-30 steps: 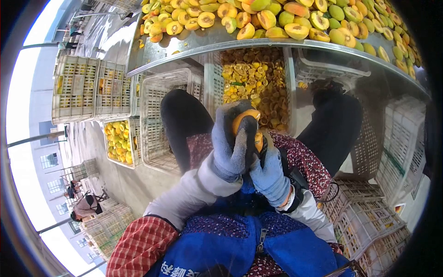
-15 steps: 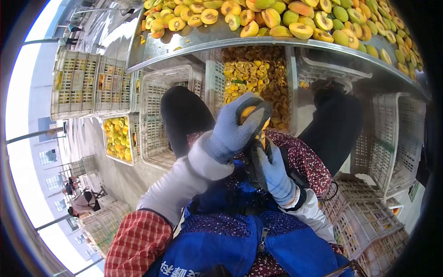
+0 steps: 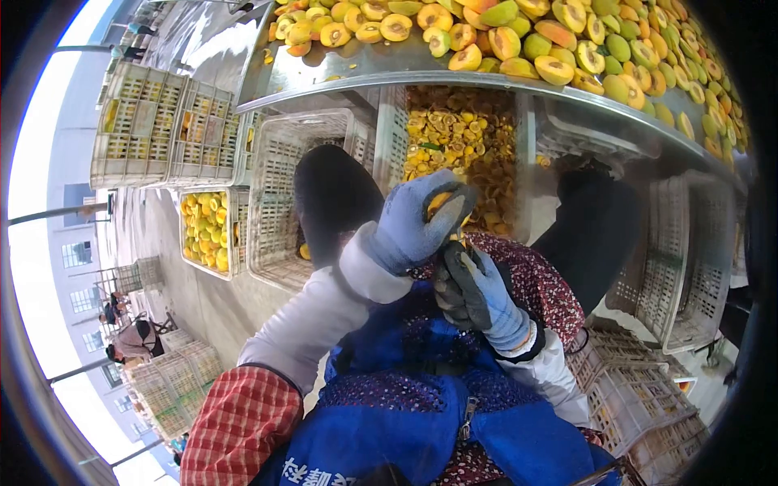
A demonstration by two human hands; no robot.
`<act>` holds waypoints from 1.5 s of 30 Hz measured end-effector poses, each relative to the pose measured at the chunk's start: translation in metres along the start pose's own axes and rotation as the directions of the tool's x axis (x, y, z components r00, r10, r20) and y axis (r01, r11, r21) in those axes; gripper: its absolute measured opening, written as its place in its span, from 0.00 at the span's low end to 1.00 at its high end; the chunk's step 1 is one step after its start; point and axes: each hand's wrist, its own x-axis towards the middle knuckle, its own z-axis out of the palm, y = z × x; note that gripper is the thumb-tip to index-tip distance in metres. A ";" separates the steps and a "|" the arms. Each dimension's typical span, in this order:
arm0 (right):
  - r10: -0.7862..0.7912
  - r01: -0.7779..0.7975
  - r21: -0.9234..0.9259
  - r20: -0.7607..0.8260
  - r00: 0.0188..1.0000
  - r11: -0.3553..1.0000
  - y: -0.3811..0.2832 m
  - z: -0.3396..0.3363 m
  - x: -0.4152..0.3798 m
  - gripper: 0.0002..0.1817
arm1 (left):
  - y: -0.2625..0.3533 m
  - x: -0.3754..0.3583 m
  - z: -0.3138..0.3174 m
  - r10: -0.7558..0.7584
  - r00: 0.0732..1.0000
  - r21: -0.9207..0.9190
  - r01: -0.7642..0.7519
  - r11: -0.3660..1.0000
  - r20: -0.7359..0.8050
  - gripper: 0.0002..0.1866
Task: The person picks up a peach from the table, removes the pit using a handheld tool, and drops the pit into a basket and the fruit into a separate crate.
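My gloved left hand (image 3: 417, 223) is closed around a yellow-orange piece of fruit, likely a peach half (image 3: 438, 202); only a strip of it shows between the dark-coated fingers. Just below, my gloved right hand (image 3: 478, 296) is curled shut, its fingertips close to the fruit. What it grips is mostly hidden; a small orange bit shows at its tip. Both hands are above my lap. Beneath and beyond them is a crate (image 3: 395, 134) holding yellow fruit scraps and brown pit pieces.
A metal table (image 3: 324, 71) ahead bears many halved peaches (image 3: 506, 44). An open crate (image 3: 271, 194) stands by my left leg, a fruit-filled crate (image 3: 207, 231) beyond it. Stacked crates (image 3: 142, 121) rise farther left. More crates (image 3: 640, 389) sit at right. A person (image 3: 138, 340) is at far left.
The view has shifted slightly, so the table and crates appear farther right. Both hands stay close together, the left still around the fruit; the right hand's fingers show more clearly.
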 end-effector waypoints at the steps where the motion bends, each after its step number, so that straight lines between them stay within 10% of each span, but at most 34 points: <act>1: 0.099 -0.096 0.116 -0.019 0.995 0.989 -0.003 0.005 -0.003 0.12 | -0.006 -0.001 0.000 0.012 1.000 -0.159 -0.012 0.987 0.000 0.09; 3: 0.279 -0.295 0.345 0.096 0.955 0.891 -0.002 0.000 -0.002 0.15 | -0.015 -0.003 0.003 -0.087 0.996 -0.356 0.083 0.931 0.006 0.09; 6: 0.174 -0.211 0.168 0.211 0.962 0.963 -0.001 -0.007 -0.003 0.15 | -0.016 -0.002 0.006 -0.163 0.986 -0.585 0.150 0.797 0.031 0.09; 11: 0.258 -0.278 0.213 0.119 0.959 0.936 -0.003 -0.001 -0.004 0.17 | 0.000 0.002 -0.006 0.002 0.991 0.026 -0.006 1.000 0.135 0.10; 15: 0.258 -0.319 0.271 0.236 0.937 0.908 -0.006 0.005 -0.007 0.20 | -0.002 0.001 -0.003 -0.008 0.990 -0.048 0.015 0.999 0.140 0.11; 17: 0.226 -0.278 0.208 0.240 0.944 0.938 -0.005 0.005 -0.005 0.21 | -0.016 -0.006 0.013 -0.183 0.983 -0.616 0.129 0.777 -0.025 0.13; 18: 0.193 -0.233 0.146 0.247 0.950 0.961 -0.005 0.004 -0.004 0.21 | -0.020 -0.009 0.015 -0.177 0.984 -0.616 0.126 0.777 -0.023 0.13; 20: 0.174 -0.265 0.248 0.338 0.925 0.932 0.002 -0.007 0.003 0.20 | -0.026 -0.015 0.017 0.058 0.988 -0.349 -0.105 0.931 -0.144 0.16; 31: 0.217 -0.316 0.326 0.304 0.927 0.891 0.014 -0.022 0.006 0.19 | -0.023 -0.025 0.018 0.077 0.973 -0.064 -0.093 0.994 -0.216 0.11; 32: 0.110 -0.121 0.063 0.158 0.981 0.991 0.020 -0.026 0.006 0.19 | -0.025 -0.026 0.010 -0.340 0.940 -0.740 0.234 0.631 0.007 0.11; 33: -0.045 0.055 -0.232 0.049 0.998 0.971 0.022 -0.025 0.005 0.18 | -0.028 -0.023 0.005 -0.445 0.780 -0.896 0.410 -0.168 0.440 0.11; 34: -0.044 0.055 -0.238 0.050 0.998 0.970 0.022 -0.020 0.001 0.18 | -0.062 -0.016 0.015 -0.670 0.732 -0.932 0.318 0.174 0.125 0.12; 37: 0.022 0.001 0.183 -0.122 0.992 0.983 0.016 -0.018 0.000 0.17 | -0.075 -0.022 0.016 -0.440 0.866 -0.966 0.256 -0.016 0.237 0.15; 39: -0.020 0.048 0.154 -0.178 0.984 0.987 0.002 -0.023 0.003 0.18 | -0.038 -0.019 0.004 -0.582 0.813 -0.884 0.299 0.361 0.037 0.17; 41: -0.218 0.185 -0.180 -0.188 0.958 0.966 -0.003 -0.019 0.004 0.19 | -0.021 -0.019 -0.008 -0.532 0.846 -0.849 0.298 0.437 0.023 0.18; 44: -0.041 0.041 -0.004 -0.132 0.990 0.999 -0.003 -0.006 0.003 0.20 | -0.017 -0.027 -0.028 -0.406 0.913 -0.789 0.214 0.576 -0.049 0.15; 45: -0.045 0.051 0.092 -0.066 0.997 0.994 -0.001 -0.010 0.006 0.20 | -0.023 -0.031 -0.042 -0.146 0.944 -0.331 0.043 0.943 -0.295 0.14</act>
